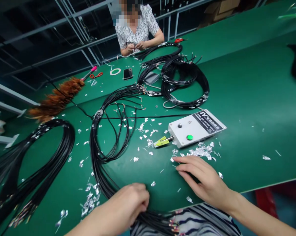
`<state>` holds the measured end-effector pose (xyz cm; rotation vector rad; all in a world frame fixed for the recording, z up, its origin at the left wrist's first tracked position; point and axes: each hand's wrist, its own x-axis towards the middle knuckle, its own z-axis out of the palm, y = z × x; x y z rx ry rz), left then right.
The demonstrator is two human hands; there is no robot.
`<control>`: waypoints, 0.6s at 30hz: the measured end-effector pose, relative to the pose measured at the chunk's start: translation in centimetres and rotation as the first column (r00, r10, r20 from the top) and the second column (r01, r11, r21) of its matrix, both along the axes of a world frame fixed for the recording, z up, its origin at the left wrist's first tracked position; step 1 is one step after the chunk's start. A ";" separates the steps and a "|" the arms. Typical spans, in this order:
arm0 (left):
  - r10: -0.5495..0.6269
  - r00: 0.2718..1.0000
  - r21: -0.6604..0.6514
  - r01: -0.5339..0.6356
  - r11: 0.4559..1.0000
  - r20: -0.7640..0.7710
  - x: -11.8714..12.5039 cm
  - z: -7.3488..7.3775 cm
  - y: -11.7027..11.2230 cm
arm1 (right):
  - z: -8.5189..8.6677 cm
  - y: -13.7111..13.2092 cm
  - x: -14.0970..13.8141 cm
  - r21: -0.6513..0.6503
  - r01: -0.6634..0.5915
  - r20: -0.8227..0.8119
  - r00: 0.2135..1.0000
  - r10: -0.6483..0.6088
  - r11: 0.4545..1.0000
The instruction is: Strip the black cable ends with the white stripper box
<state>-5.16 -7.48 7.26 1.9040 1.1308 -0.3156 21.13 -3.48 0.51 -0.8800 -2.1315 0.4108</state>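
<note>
My left hand is closed, with its fingers curled over a bundle of black cables at the near edge of the bench. The cables' stripped ends, with coloured wires, lie over my striped clothing. To the right, my right hand is open, fingers stretched to the left. Its fingertips are beside a small foil scrap; whether they touch it is unclear. Just beyond stands a white box machine with a green button and a yellow-tagged tip. A pile of foil scraps lies against its near side.
Another cable bundle lies at the left, near an orange-brown duster. Coiled cables lie beyond the machine. A phone, tape roll and red-handled scissors lie farther back. Opposite, a co-worker sits with hands together.
</note>
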 end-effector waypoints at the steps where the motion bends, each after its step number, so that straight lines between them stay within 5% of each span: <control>1: 0.056 0.998 -0.021 -0.056 0.998 0.024 -0.2 0.2 0.3 | 0.0 0.0 -0.1 -0.012 -0.014 -0.007 1.000 0.014 1.000; 4: 0.177 0.983 -0.052 -0.175 0.983 0.048 -0.5 0.5 0.8 | 0.2 -0.3 -0.4 -0.119 -0.054 -0.065 0.997 0.046 0.991; 6: 0.232 0.970 -0.058 -0.228 0.972 0.076 -0.2 0.6 0.9 | 0.4 -0.6 -0.5 -0.308 -0.074 -0.147 0.989 0.029 0.948; 10: 0.314 0.926 -0.043 -0.312 0.949 0.210 1.9 0.4 1.3 | 0.8 -0.9 -0.7 -0.708 -0.239 -0.384 0.920 -0.078 0.665; 13: 0.348 0.877 -0.026 -0.360 0.933 0.331 4.2 0.2 2.1 | 1.0 -0.8 -0.6 -0.762 -0.378 -0.522 0.839 -0.154 0.526; 18: 0.428 0.771 -0.048 -0.462 0.886 0.471 6.7 -0.6 2.8 | 1.5 -0.3 -0.3 -0.757 -0.456 -0.601 0.768 -0.223 0.469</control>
